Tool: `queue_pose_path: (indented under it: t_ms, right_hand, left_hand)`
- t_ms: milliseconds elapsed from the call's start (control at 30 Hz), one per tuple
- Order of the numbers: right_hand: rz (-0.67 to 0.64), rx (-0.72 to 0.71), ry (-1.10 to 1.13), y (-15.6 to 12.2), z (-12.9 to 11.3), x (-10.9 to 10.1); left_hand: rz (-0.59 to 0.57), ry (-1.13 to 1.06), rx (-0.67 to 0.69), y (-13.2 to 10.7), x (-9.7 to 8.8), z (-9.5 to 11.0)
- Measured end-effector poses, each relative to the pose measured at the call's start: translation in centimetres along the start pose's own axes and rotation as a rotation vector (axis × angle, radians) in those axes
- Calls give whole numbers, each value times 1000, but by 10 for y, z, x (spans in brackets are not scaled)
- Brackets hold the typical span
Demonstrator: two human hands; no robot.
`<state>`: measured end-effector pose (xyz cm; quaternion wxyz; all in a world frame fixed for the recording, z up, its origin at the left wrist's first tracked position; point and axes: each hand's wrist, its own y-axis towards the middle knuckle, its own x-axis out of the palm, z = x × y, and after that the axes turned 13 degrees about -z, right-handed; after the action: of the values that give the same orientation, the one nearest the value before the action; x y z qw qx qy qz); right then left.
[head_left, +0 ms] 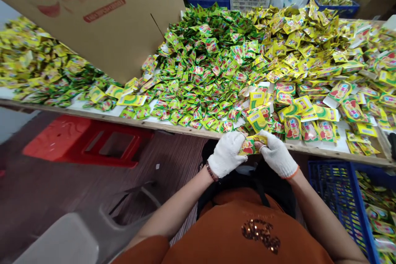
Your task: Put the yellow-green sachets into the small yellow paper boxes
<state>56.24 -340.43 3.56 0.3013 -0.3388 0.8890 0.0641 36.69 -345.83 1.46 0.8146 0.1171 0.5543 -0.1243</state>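
Observation:
My left hand [227,153], in a white knit glove, is closed on the left end of a small printed carton [248,145] in yellow, green and red. At the carton's right end, my gloved right hand [278,155] pinches it with thumb and fingers. Something yellow shows at that end; whether it is a flap or a packet I cannot tell. Both hands are just off the table's front edge, over my lap. Just beyond them lie yellow cartons with barcodes [258,119] and a heap of small green candy packets [198,78].
Yellow packets [297,37] are heaped at the back right, near several flat cartons [324,130]. A big cardboard box [123,29] stands on the table's left. Below are a red plastic stool [71,140], a grey chair [68,239] and a blue crate [337,185].

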Motion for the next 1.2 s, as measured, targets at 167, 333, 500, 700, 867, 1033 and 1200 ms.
queue_pose_path:
  t_ms: [167,333,500,700,867,1033,1200]
  right_hand:
    - [-88,-45,-9,-3,2,-8]
    - [-107,30,-132,1,1,-13]
    - [-284,65,48,6,-2,-20]
    - [-266,69,82,5,-6,-21]
    - [-134,267,317,-2,1,-12]
    - [-309,275,447,-6,-7,-5]
    - [-426,214,722,-10,-6,-5]
  left_hand:
    - [34,71,-12,-4,2,0]
    - [73,94,-21,-6,14,0]
    - [122,104,73,-9,22,-4]
    - [170,142,84,-2,25,-3]
    - [154,146,77,1,22,2]
    - [169,162,113,-2,20,-1]
    - [255,159,196,4,20,-11]
